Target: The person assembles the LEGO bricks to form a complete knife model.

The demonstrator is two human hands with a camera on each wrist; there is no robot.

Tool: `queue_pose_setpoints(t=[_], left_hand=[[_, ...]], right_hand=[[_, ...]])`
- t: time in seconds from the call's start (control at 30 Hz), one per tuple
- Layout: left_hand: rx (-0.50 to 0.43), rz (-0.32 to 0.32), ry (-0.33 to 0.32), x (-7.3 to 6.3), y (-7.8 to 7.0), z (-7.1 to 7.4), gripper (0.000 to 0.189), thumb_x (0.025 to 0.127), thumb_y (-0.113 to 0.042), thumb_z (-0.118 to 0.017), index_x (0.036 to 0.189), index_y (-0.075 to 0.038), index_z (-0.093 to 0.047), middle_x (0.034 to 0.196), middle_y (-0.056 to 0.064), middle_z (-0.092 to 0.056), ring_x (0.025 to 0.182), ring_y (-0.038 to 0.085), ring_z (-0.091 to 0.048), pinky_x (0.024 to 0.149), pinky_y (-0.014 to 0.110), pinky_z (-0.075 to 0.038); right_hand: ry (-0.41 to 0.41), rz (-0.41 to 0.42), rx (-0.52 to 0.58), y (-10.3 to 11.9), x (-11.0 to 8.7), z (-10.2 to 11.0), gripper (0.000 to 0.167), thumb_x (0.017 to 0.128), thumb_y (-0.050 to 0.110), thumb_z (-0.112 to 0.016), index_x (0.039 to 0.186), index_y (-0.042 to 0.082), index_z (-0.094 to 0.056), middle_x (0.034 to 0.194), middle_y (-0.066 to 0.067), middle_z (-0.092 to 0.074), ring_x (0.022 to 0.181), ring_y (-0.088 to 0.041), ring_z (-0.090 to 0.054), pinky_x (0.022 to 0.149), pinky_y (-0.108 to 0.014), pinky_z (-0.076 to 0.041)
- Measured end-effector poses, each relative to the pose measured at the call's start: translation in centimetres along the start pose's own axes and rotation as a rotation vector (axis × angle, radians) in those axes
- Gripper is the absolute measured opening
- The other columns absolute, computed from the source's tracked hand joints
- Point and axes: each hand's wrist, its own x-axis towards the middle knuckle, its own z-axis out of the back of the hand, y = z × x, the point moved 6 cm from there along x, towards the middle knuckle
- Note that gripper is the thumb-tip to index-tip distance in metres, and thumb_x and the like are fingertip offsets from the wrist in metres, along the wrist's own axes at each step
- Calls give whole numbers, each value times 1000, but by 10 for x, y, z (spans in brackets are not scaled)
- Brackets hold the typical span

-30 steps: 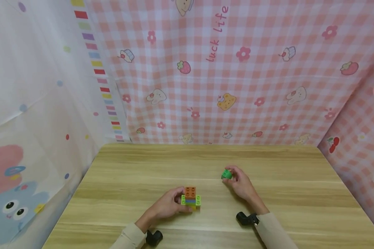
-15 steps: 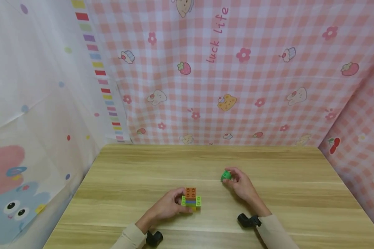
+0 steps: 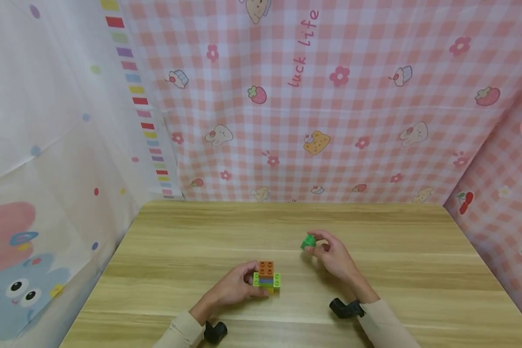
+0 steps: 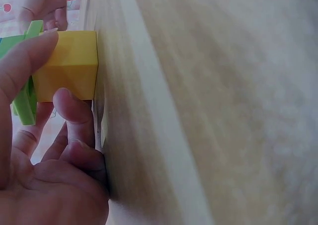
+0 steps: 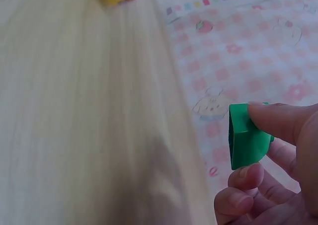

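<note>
A small stack of toy building blocks [image 3: 266, 270] stands upright on the wooden table: orange on top, blue beneath, a wider lime-green layer, yellow at the bottom. My left hand [image 3: 235, 286] grips this stack from its left side; in the left wrist view the thumb and fingers pinch around the yellow block [image 4: 69, 61]. Off to the right and farther back, my right hand [image 3: 336, 256] pinches a small green block [image 3: 308, 241] between thumb and fingers. The right wrist view shows the green block [image 5: 247, 138] lifted off the table, with one side curved.
The wooden table [image 3: 191, 232] reaches back to a pink checked cloth [image 3: 356, 106]. A white patterned cloth [image 3: 61, 145] hangs at the left, another checked cloth at the right. Black camera mounts [image 3: 345, 308] sit on both wrists.
My right hand has tilted the green block and shifted it a little to the left. The left hand and the stack stay where they were.
</note>
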Motion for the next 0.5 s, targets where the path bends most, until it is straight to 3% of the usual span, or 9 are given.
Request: queue_pose_setpoints(t=[0.5], left_hand=[[-31, 7, 12, 1, 1, -1, 30, 81, -17, -83, 102, -15, -61, 104, -2, -68, 90, 15, -57, 75, 28, -47]], right_hand=[[55, 153, 41, 68, -17, -14, 41, 90, 15, -74, 129, 15, -61, 119, -13, -59, 61, -8, -48, 52, -20, -36]])
